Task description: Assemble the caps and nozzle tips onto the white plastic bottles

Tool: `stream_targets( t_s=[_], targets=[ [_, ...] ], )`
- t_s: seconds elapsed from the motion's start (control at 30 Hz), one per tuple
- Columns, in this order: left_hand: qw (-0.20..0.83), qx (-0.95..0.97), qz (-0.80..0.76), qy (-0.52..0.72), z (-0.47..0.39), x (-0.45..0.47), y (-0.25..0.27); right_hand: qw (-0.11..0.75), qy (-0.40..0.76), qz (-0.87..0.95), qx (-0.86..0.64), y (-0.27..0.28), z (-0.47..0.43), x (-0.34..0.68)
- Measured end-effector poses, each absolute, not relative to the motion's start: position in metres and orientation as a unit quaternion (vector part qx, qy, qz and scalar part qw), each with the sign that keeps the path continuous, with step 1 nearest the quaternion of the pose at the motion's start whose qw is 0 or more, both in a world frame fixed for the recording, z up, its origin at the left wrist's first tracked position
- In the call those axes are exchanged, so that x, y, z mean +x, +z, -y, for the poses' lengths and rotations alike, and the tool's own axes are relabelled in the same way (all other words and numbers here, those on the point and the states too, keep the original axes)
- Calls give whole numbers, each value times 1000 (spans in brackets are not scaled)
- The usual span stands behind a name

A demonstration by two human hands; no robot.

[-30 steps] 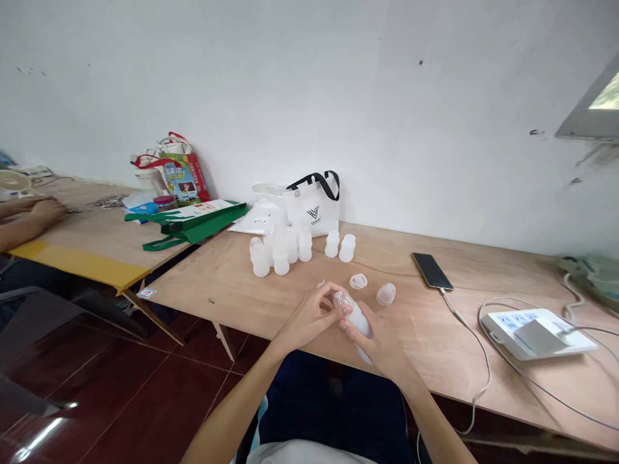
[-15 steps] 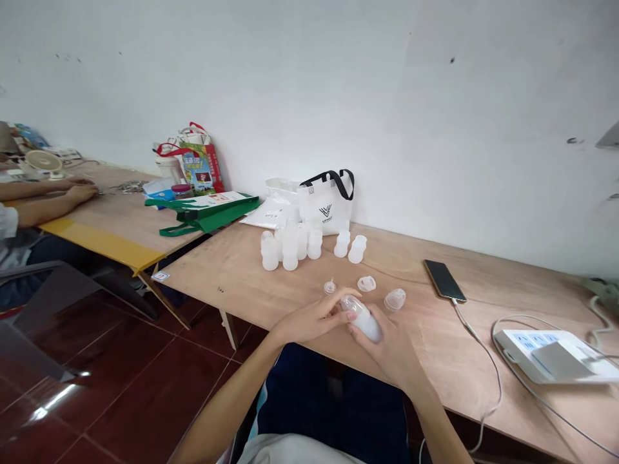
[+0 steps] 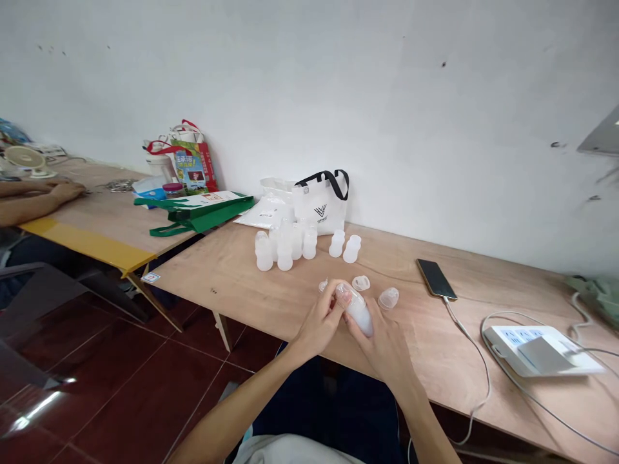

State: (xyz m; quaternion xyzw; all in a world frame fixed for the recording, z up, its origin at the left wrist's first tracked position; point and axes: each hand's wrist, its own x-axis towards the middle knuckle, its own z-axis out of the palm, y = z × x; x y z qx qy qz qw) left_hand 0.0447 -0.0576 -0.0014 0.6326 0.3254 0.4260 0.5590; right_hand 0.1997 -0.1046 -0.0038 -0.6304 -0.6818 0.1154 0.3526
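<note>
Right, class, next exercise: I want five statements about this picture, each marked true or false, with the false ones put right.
1. The left hand and right hand are both on one bottle. True.
2. The phone has no cable attached. False: a white cable is plugged into it.
3. Two upright bottles stand apart from the larger cluster. True.
4. The white bag with black handles stands on the floor. False: it stands on the table.
5. The loose dome lies right of the pale ring. True.
</note>
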Motion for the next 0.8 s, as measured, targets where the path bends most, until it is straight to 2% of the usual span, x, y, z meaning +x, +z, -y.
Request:
stream_targets(
  t_s=[0.13, 0.3, 0.4, 0.63, 0.73, 0.8],
  targets=[
    [586, 626, -279, 432, 64, 43, -1, 372, 255, 680, -578, 7, 109, 203],
    [526, 658, -257, 474, 71, 44, -9, 390, 415, 654, -498, 13, 113, 215],
    [513, 655, -261, 488, 71, 47, -11, 380, 453, 640, -491, 13, 114, 219],
    [667, 525, -292, 440, 63, 58, -7, 356, 201, 691, -596, 4, 106, 208],
    [637, 531, -322, 457, 59, 58, -13, 336, 61, 701, -626, -6, 102, 205],
    [545, 555, -368, 510, 53, 52, -16, 333, -15, 695, -637, -10, 102, 206]
  ],
)
